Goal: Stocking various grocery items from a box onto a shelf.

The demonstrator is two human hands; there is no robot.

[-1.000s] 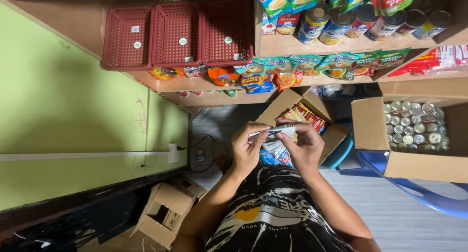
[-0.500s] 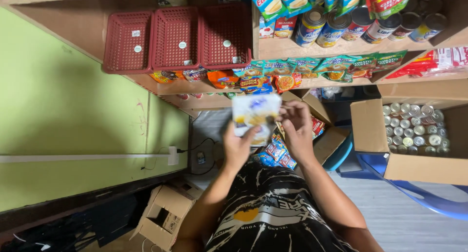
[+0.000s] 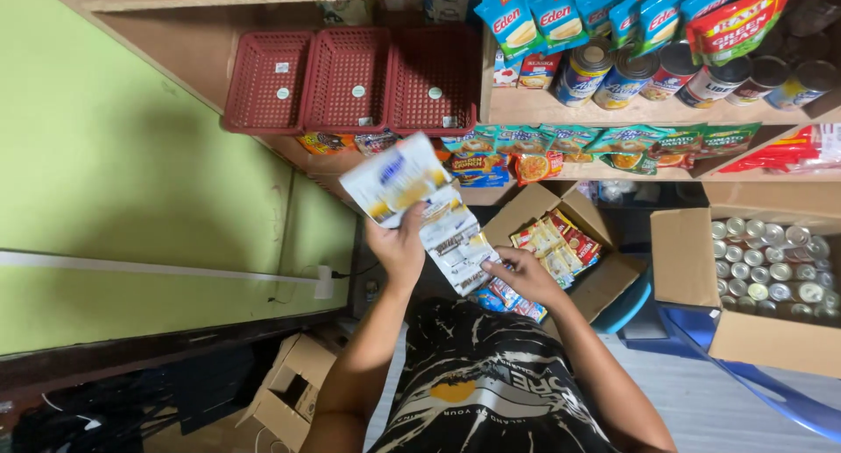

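Left hand (image 3: 399, 243) is closed around the top of a strip of white sachets (image 3: 425, 203), thumb across the front, holding it raised in front of the shelves so the strip hangs down and to the right. Right hand (image 3: 524, 276) grips the lower end of the same strip, fingers curled under its bottom sachets near the person's chest. Just behind the strip's upper end sit three red plastic baskets (image 3: 350, 81) side by side on a wooden shelf (image 3: 561, 109), and below them a row of colourful snack packets (image 3: 604, 146) lines the next shelf down. Beyond the right hand, an open cardboard box (image 3: 604, 278) on the floor holds red and yellow packets. Further right, a second open carton (image 3: 692, 278) is packed with cans seen from the top. Cans and hanging blue pouches (image 3: 561, 19) fill the upper shelf. To the left stands a green wall (image 3: 114, 173), with a small empty carton (image 3: 289, 392) at its foot.
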